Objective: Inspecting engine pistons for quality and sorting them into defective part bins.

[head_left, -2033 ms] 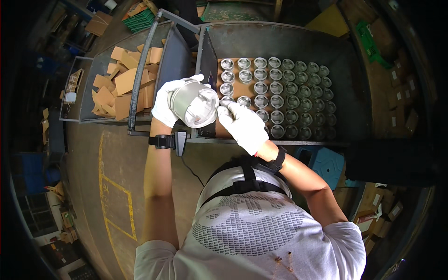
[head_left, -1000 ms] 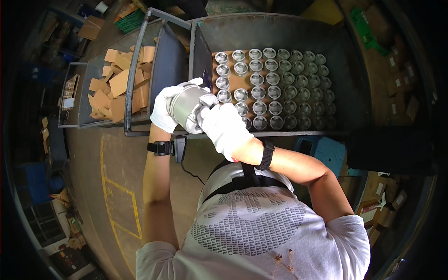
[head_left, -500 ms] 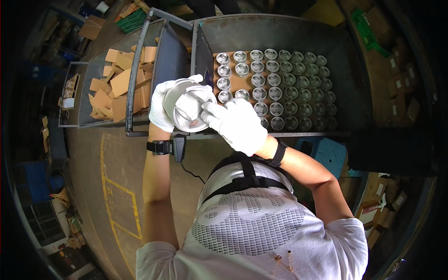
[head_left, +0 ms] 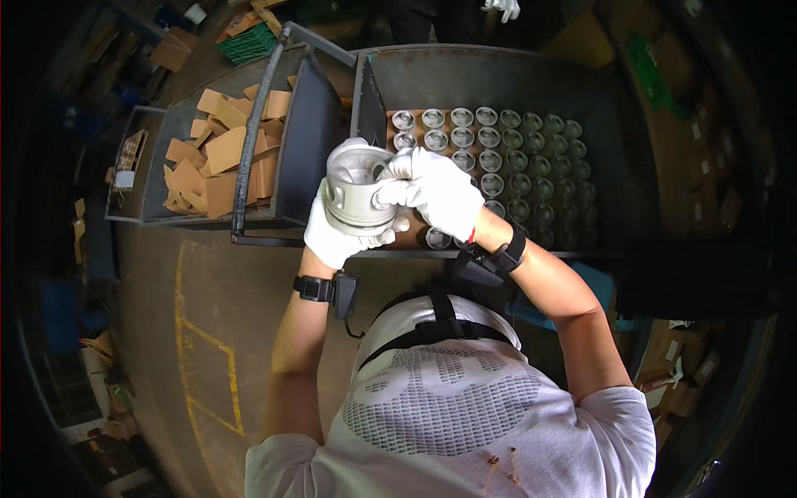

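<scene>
Held up in front of me is a silvery metal piston (head_left: 359, 195), its hollow open end facing up and its ring grooves near the bottom. My left hand (head_left: 336, 236), in a white glove, cups it from below and from the left side. The gloved right hand (head_left: 436, 189) grips its right side, fingers at the rim and near the round pin hole. Beyond and to the right, many similar pistons (head_left: 490, 160) stand in rows on brown cardboard inside a dark metal bin (head_left: 498, 75). My arms and the held piston hide part of the near-left rows.
Left of the bin, a second metal cart (head_left: 307, 124) with a tubular rail (head_left: 253, 141) holds torn cardboard pieces (head_left: 224, 149). A blue stool (head_left: 594, 286) is partly hidden by my right arm. Another person's gloved hand (head_left: 503, 8) shows at the far edge. Yellow lines (head_left: 207, 332) mark the floor.
The piston has turned from its open end facing me to standing more upright, pin hole side showing. My left hand has shifted underneath it. Another person's gloved hand has come into view.
</scene>
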A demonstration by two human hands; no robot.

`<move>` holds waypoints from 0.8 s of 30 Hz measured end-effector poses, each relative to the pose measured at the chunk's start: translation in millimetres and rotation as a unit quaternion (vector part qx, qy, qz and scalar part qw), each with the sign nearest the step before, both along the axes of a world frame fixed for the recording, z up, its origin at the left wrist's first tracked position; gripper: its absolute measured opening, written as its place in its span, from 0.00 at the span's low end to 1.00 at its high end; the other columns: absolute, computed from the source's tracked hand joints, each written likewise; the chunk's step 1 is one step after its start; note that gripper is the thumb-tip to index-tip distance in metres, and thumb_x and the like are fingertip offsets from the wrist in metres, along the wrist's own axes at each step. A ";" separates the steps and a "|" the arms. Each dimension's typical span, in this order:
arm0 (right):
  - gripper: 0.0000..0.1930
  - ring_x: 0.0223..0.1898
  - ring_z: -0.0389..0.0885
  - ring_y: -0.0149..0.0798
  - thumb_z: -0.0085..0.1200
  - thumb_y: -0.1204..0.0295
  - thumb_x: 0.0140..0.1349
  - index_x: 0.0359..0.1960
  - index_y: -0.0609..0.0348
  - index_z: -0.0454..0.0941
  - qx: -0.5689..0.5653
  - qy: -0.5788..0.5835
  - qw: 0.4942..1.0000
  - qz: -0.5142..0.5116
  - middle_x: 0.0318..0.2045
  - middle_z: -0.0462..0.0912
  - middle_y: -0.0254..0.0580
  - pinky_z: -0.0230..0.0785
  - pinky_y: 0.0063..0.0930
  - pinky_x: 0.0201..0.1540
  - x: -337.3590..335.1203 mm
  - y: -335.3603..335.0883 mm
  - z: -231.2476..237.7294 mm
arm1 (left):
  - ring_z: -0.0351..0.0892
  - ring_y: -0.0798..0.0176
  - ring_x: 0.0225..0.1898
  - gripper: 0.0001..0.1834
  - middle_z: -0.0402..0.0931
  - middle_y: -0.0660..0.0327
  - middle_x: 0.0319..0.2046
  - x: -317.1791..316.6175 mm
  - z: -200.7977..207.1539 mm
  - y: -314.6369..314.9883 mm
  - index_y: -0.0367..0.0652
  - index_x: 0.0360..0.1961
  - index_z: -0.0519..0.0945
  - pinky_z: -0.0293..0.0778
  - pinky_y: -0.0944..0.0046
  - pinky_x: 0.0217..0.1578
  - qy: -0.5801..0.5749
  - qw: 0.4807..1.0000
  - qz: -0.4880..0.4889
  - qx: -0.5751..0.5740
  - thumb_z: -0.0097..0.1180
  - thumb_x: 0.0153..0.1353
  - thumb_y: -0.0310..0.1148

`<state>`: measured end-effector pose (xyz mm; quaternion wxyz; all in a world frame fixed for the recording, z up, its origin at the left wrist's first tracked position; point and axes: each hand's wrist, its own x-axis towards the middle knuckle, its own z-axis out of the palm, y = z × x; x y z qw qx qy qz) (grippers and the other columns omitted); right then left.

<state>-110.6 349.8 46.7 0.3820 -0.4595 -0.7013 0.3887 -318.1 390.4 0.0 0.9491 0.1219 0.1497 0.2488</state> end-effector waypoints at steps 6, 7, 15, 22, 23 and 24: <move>0.16 0.24 0.78 0.29 0.65 0.61 0.60 0.40 0.63 0.83 -0.206 0.103 0.972 -0.045 0.31 0.83 0.41 0.71 0.26 0.31 0.1 21.5 -2.7 | 0.74 0.29 0.55 0.40 0.68 0.30 0.57 -8.6 -23.4 -14.3 0.35 0.66 0.64 0.78 0.39 0.55 -0.096 0.979 -0.036 -0.177 0.40 0.68 0.61; 0.18 0.27 0.78 0.30 0.66 0.61 0.59 0.41 0.64 0.83 -0.222 0.077 0.971 -0.041 0.30 0.85 0.40 0.72 0.27 0.34 0.6 22.2 6.5 | 0.72 0.28 0.57 0.41 0.64 0.29 0.60 -8.8 -27.7 -16.6 0.34 0.66 0.63 0.79 0.39 0.53 -0.100 0.969 -0.014 -0.225 0.42 0.68 0.61; 0.18 0.36 0.81 0.32 0.64 0.60 0.61 0.42 0.64 0.83 -0.218 0.049 0.974 -0.026 0.32 0.85 0.42 0.72 0.28 0.42 -7.6 30.3 -6.6 | 0.67 0.31 0.63 0.37 0.60 0.34 0.64 -19.9 -39.9 -29.1 0.34 0.67 0.61 0.76 0.42 0.57 -0.191 0.918 0.004 -0.347 0.44 0.70 0.55; 0.18 0.36 0.81 0.34 0.63 0.59 0.61 0.42 0.64 0.83 -0.194 0.059 0.979 -0.001 0.34 0.85 0.44 0.72 0.28 0.43 -13.2 33.8 -16.5 | 0.69 0.38 0.62 0.36 0.63 0.37 0.63 -21.1 -53.7 -29.1 0.35 0.67 0.62 0.76 0.44 0.56 -0.121 0.960 0.040 -0.251 0.41 0.71 0.55; 0.18 0.37 0.82 0.37 0.63 0.59 0.61 0.43 0.63 0.83 -0.179 0.030 0.983 -0.006 0.35 0.85 0.44 0.72 0.29 0.44 -14.2 32.2 -13.7 | 0.70 0.38 0.61 0.36 0.65 0.38 0.60 -21.7 -53.0 -29.6 0.34 0.66 0.63 0.78 0.45 0.54 -0.097 0.959 0.045 -0.262 0.40 0.71 0.56; 0.19 0.38 0.83 0.39 0.62 0.58 0.61 0.43 0.62 0.83 -0.163 -0.001 0.987 -0.014 0.36 0.85 0.45 0.72 0.31 0.45 -12.5 30.7 -10.7 | 0.72 0.37 0.59 0.37 0.68 0.38 0.58 -17.7 -46.7 -28.2 0.34 0.65 0.63 0.80 0.46 0.51 -0.074 0.958 0.046 -0.272 0.40 0.70 0.57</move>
